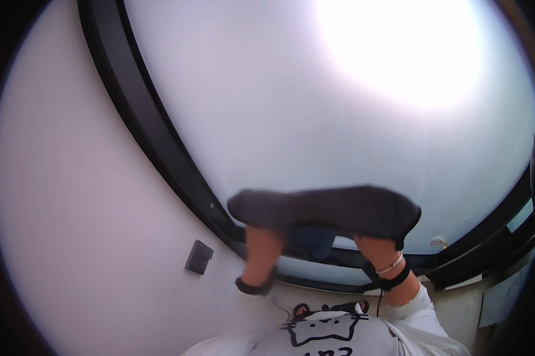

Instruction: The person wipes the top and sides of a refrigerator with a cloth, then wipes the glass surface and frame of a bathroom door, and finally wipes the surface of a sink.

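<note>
A dark, almost black piece of cloth (pixel 324 207) stretches crosswise in front of the pale glazed panel, raised between my two hands. It covers both hands, so no fingers show. My left wrist (pixel 262 252) goes up into its left end, and my right wrist (pixel 379 252) into its right end. Below the cloth, between the wrists, a dark blue patch (pixel 312 241) shows; I cannot tell whether it belongs to the cloth. Each wrist carries a black band, and the right one also has a thin light bracelet (pixel 391 264). The cloth is a little blurred.
A bright, frosted panel (pixel 267 118) in a black frame (pixel 154 127) fills the space ahead. To the left is a white wall (pixel 71 178) with a dark switch plate or socket (pixel 199 257). Dark frame parts (pixel 481 261) and a small round fitting (pixel 438 242) are at the right.
</note>
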`<state>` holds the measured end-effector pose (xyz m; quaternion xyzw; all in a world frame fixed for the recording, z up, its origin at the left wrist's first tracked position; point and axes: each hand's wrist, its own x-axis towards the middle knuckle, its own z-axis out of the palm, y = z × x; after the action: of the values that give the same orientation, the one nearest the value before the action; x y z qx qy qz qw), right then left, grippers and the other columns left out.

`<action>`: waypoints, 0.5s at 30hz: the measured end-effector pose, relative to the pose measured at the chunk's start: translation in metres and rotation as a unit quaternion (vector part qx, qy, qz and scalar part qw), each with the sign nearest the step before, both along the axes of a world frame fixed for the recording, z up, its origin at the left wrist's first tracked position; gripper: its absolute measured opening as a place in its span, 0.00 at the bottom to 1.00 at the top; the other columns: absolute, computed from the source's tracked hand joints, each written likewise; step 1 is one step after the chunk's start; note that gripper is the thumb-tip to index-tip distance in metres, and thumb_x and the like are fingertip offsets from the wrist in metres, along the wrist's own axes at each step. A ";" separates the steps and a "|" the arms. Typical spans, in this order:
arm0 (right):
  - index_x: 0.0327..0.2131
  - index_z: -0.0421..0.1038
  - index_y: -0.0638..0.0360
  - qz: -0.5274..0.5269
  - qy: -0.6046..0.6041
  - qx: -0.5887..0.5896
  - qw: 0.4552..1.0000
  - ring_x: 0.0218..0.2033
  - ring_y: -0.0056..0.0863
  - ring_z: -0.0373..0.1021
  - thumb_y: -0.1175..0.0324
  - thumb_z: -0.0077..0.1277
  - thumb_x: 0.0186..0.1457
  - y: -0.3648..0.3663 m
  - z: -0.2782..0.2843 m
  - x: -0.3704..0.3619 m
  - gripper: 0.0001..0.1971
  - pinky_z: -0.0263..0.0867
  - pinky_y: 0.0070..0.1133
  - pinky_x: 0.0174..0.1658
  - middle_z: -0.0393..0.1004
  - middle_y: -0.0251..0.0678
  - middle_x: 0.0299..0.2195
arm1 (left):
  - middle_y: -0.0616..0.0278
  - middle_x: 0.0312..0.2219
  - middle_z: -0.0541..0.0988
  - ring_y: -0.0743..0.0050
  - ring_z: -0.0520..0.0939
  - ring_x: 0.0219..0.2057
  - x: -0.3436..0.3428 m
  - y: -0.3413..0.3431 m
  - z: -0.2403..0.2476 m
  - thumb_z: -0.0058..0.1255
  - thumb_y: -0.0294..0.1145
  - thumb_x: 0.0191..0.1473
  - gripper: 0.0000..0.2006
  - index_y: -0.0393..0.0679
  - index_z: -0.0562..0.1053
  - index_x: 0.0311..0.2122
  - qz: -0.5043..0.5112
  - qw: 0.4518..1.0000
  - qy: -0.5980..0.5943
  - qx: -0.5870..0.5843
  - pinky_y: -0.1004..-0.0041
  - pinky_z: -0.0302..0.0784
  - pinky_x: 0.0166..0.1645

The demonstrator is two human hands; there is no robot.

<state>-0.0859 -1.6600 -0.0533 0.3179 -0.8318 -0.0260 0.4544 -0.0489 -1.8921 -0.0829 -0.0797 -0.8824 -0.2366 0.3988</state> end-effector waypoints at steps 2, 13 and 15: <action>0.43 0.68 0.57 0.035 -0.044 -0.068 0.996 0.48 0.41 0.61 0.65 0.51 0.43 -0.020 0.013 -0.008 0.20 0.50 0.37 0.55 0.66 0.42 0.45 | 0.42 0.41 0.67 0.40 0.65 0.46 0.006 -0.011 0.023 0.44 0.20 0.43 0.17 0.35 0.66 0.43 0.062 0.998 0.012 0.024 0.56 0.57 0.52; 0.32 0.70 0.57 0.104 -0.176 -0.081 0.975 0.32 0.37 0.64 0.66 0.52 0.40 -0.064 0.004 0.007 0.12 0.58 0.31 0.35 0.69 0.38 0.30 | 0.53 0.37 0.70 0.52 0.69 0.43 0.002 0.011 -0.007 0.48 0.30 0.42 0.16 0.44 0.67 0.41 0.009 0.998 0.059 -0.017 0.61 0.65 0.44; 0.33 0.70 0.57 0.097 -0.145 -0.036 0.984 0.34 0.37 0.65 0.66 0.52 0.40 -0.049 -0.020 -0.001 0.13 0.59 0.31 0.37 0.69 0.39 0.32 | 0.51 0.41 0.68 0.50 0.67 0.45 0.007 -0.002 -0.016 0.50 0.26 0.41 0.19 0.42 0.66 0.43 0.012 0.999 0.027 0.039 0.61 0.62 0.48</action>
<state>-0.0867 -1.7088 -0.0730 0.3808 -0.8544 0.0946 0.3407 -0.0421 -1.8941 -0.0988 -0.0598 -0.8622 -0.2635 0.4286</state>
